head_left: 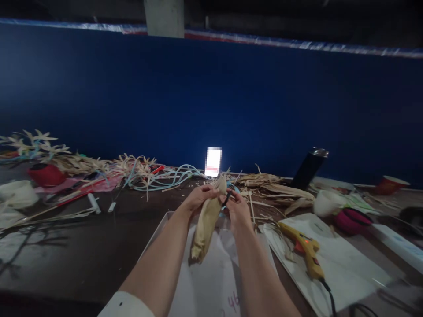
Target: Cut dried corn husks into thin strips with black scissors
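Observation:
My left hand (199,197) is closed on the upper end of a dried corn husk (206,224), which hangs down over a white sheet of paper (211,277). My right hand (237,207) grips a pair of scissors (231,190) with dark handles, the blades pointing up at the top of the husk. Both hands are raised above the dark table (99,246), close together at the middle.
A yellow glue gun (306,248) lies on white paper to the right, its cord trailing toward me. Loose husk strips (274,182), light blue cords (168,176), a red bowl (46,175), a dark bottle (309,169), a lit phone (213,162) and a blue wall (211,97) lie beyond.

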### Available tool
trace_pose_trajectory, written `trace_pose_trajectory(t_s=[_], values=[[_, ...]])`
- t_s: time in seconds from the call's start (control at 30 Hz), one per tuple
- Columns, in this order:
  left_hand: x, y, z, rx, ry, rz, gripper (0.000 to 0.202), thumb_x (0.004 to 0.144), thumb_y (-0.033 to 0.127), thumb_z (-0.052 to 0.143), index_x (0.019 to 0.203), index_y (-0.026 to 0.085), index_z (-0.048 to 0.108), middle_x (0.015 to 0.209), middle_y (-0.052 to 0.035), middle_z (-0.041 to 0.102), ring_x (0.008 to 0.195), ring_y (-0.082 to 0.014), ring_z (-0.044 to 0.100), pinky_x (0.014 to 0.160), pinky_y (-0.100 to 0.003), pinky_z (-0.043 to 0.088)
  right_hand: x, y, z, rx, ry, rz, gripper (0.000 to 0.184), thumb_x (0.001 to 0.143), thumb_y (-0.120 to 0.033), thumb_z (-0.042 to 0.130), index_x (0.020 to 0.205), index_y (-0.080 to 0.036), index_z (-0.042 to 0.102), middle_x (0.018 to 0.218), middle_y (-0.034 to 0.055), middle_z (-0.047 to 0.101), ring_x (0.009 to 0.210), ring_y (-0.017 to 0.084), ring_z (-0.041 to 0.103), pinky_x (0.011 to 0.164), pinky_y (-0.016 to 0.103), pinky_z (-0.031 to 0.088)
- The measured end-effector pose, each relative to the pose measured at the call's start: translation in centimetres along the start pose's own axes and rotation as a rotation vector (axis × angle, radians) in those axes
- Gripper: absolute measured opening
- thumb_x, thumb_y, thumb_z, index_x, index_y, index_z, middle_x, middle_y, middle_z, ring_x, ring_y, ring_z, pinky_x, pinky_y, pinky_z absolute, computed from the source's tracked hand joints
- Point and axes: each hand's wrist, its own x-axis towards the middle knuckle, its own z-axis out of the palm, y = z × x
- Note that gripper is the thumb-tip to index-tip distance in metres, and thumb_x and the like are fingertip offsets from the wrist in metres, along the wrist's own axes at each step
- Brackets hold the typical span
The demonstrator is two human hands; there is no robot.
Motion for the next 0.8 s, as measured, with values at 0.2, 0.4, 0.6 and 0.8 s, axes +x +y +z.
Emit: trace_pose_trajectory(t_s=[0.2, 0.4, 0.6, 0.8], values=[[0.46, -0.16, 0.25, -0.043, 0.127, 0.023, 0.033, 0.048, 0.027, 0.079, 0.072, 0.012, 0.061, 0.059, -0.0016, 0.064, 0.053, -0.0144, 0.059, 0.056, -0.027, 0.048, 0.15, 0.21, 0.09, 0.021, 0.039, -0.004, 0.048, 0.048, -0.03, 0.074, 0.093, -0.018, 0.058, 0.063, -0.0035, 0.061, 0.044, 0.008, 0.048, 0.036, 0.017, 0.03], [0.9, -0.58, -0.23, -0.047, 0.198, 0.034, 0.031, 0.047, 0.024, 0.08, 0.067, 0.013, 0.06, 0.057, -0.0001, 0.062, 0.049, -0.0122, 0.057, 0.054, -0.026, 0.047, 0.21, 0.3, 0.12, 0.019, 0.068, -0.011, 0.047, 0.047, -0.028, 0.072, 0.092, -0.019, 0.058, 0.062, -0.0038, 0.06, 0.043, 0.009, 0.048, 0.036, 0.018, 0.029], [0.87, -0.37, -0.49, 0.076, 0.226, -0.001, 0.035, 0.049, 0.032, 0.078, 0.073, 0.015, 0.061, 0.057, -0.0008, 0.063, 0.049, -0.0143, 0.057, 0.051, -0.026, 0.045, -0.09, 0.09, 0.3, 0.049, 0.051, -0.017, 0.043, 0.048, -0.026, 0.071, 0.088, -0.02, 0.058, 0.067, -0.0027, 0.062, 0.049, 0.01, 0.051, 0.037, 0.018, 0.031], [0.7, 0.2, -0.57, 0.201, 0.318, 0.102, 0.033, 0.049, 0.035, 0.076, 0.07, 0.015, 0.059, 0.055, 0.0021, 0.06, 0.047, -0.01, 0.053, 0.049, -0.022, 0.042, -0.16, 0.03, 0.41, 0.059, 0.041, -0.03, 0.042, 0.048, -0.023, 0.071, 0.088, -0.019, 0.058, 0.069, -0.0023, 0.062, 0.049, 0.009, 0.051, 0.037, 0.017, 0.031]])
